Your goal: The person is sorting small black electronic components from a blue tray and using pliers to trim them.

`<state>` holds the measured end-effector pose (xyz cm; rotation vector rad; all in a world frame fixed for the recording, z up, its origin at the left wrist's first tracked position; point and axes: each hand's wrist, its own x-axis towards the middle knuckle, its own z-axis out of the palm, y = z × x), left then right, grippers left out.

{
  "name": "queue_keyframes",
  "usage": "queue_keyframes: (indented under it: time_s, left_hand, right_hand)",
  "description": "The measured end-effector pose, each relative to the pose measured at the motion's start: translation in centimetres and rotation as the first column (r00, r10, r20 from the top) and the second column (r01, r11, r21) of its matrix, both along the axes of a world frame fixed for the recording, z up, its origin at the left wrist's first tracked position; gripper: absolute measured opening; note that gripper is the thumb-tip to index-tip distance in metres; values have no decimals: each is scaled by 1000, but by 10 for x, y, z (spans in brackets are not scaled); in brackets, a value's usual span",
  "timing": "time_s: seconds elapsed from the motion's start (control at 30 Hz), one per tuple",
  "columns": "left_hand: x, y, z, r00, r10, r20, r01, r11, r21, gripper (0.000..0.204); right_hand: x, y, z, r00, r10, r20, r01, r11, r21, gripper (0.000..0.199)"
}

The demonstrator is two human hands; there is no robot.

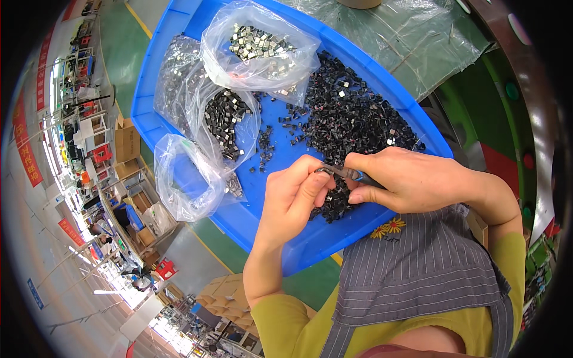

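My right hand [412,178] is closed round a pair of small pliers or cutters [359,175] with dark blue and black handles. Their metal jaws reach over to my left hand [296,194], which pinches a tiny black part [323,170] between thumb and fingers. The jaws meet this part or lie right beside it; the fingers hide which. Both hands are above the near part of a blue plastic tray [271,140]. Under and beyond them spreads a heap of small black plastic parts [352,110], with a few silvery ones among them.
Clear plastic bags lie at the tray's left: one of silver parts [258,43], one of black parts [227,119], and a crumpled open one [190,179]. Plastic sheeting [406,42] covers a surface beyond. Cardboard boxes [224,298] and shelves stand off to the left.
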<state>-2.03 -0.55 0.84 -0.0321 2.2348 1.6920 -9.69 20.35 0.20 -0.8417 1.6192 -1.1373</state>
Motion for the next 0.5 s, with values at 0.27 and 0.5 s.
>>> queue_keyframes:
  time_s: [0.27,0.5]
  left_hand:
    - [1,10,-1,990,75,-121,-76,997,-9,16]
    - [0,2,-5,980,60,-188,-59,998,14,14]
  right_hand:
    - [4,1,-5,994,-92,56,95,995,-42,30]
    - [1,3,-4,994,-51,101,65,989,-135,31]
